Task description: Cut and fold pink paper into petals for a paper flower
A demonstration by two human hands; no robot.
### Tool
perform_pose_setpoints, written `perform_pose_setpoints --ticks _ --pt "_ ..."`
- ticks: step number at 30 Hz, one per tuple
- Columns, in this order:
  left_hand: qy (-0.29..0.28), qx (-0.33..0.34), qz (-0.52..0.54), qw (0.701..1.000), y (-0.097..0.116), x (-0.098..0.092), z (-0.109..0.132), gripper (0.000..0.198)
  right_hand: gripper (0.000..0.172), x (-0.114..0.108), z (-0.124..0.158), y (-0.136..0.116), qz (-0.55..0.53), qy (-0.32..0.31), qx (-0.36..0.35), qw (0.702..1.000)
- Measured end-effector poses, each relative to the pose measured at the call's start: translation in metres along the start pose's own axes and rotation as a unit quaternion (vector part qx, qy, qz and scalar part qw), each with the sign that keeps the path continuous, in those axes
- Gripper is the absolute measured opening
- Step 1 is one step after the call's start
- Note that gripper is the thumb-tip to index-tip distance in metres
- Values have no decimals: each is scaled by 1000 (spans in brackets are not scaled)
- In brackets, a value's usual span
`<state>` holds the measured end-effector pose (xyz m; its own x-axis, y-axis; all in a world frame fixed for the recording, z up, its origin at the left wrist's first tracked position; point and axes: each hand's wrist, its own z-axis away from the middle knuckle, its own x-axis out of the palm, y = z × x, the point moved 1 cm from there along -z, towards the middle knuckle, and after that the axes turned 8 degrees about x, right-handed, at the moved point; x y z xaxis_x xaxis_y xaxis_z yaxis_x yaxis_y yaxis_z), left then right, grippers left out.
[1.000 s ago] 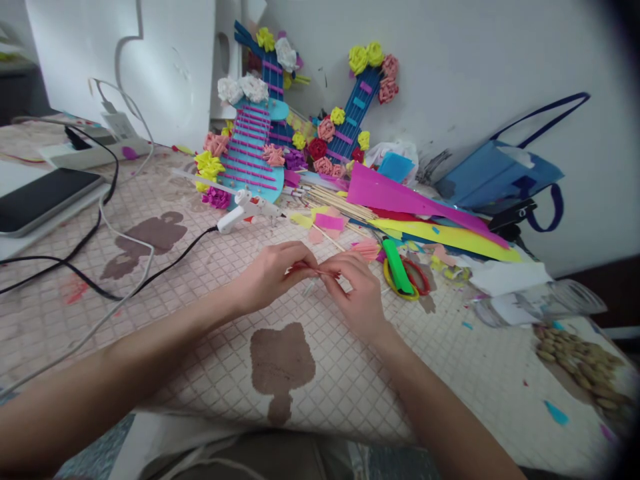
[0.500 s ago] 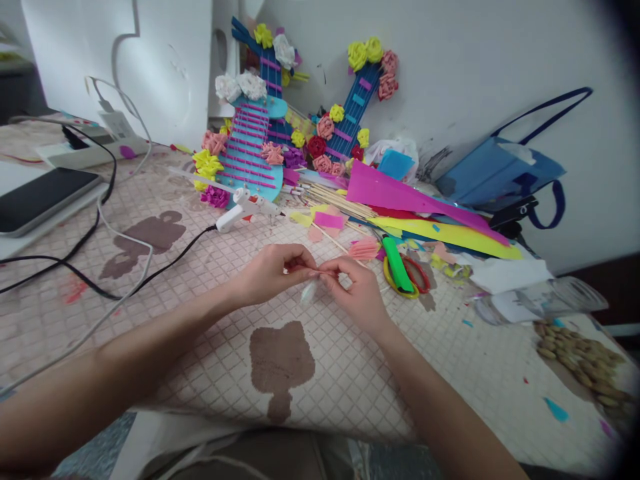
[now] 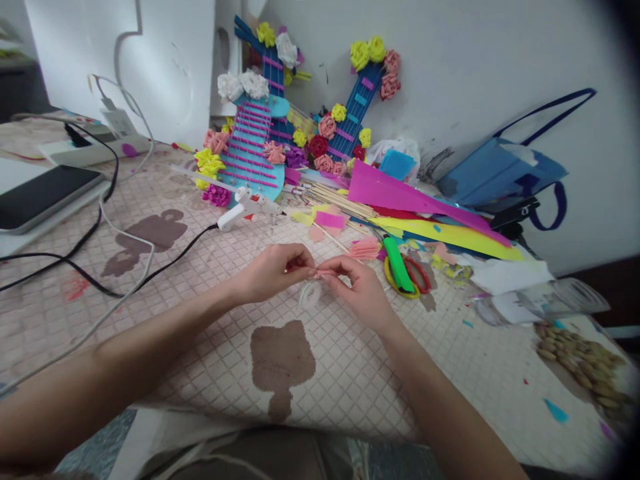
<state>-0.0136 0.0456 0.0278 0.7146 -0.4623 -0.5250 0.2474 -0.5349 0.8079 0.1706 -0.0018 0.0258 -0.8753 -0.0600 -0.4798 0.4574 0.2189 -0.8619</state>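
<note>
My left hand (image 3: 280,270) and my right hand (image 3: 357,287) meet over the middle of the table, fingertips pinched together. Between them a sliver of pink paper (image 3: 326,272) shows, mostly hidden by the fingers. Just below the fingertips there is a small translucent whitish ring (image 3: 310,295), like a little roll; whether it hangs from the fingers I cannot tell. Beyond the hands lie a stack of pink paper pieces (image 3: 365,249) and a thin wooden stick (image 3: 330,237). Scissors (image 3: 399,267) with yellow and red handles and a green part lie right of my right hand.
A white glue gun (image 3: 237,212) lies behind my left hand, its black cord running left. Blue guitar-shaped crafts (image 3: 255,147) with paper flowers stand at the back. Coloured sheets (image 3: 410,200), a clear jar (image 3: 560,300) and pistachio-like shells (image 3: 583,360) lie rightward. A phone (image 3: 45,197) lies left.
The translucent ring has turned from nearly edge-on to showing its round face. Both hands stay in almost the same place, still pinched together.
</note>
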Motion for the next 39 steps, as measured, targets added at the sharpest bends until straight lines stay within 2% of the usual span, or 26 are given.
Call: perform_pose_setpoints --ticks 7,11,18,24,28,32,36,39 --pt "-18 22 -34 999 1 1 0 27 11 3 -1 7 -49 4 20 999" --pt "-18 19 -59 998 2 3 1 27 6 5 -1 6 -36 6 15 999" --pt "-36 -5 32 999 -2 4 0 28 5 6 1 4 -39 6 21 999" --pt "5 -95 118 988 -5 0 -5 28 24 12 4 5 -156 64 44 985" --pt "18 -130 166 977 -3 -2 -5 26 42 23 6 7 -219 6 76 973" --pt "-5 -131 255 958 -4 -2 -3 30 50 28 6 8 -232 -16 85 969" --pt "-45 -146 380 912 -10 -1 -2 35 49 26 4 13 -214 -7 71 974" --pt "-46 -164 428 888 -15 0 -2 29 51 26 4 18 -181 -5 54 982"
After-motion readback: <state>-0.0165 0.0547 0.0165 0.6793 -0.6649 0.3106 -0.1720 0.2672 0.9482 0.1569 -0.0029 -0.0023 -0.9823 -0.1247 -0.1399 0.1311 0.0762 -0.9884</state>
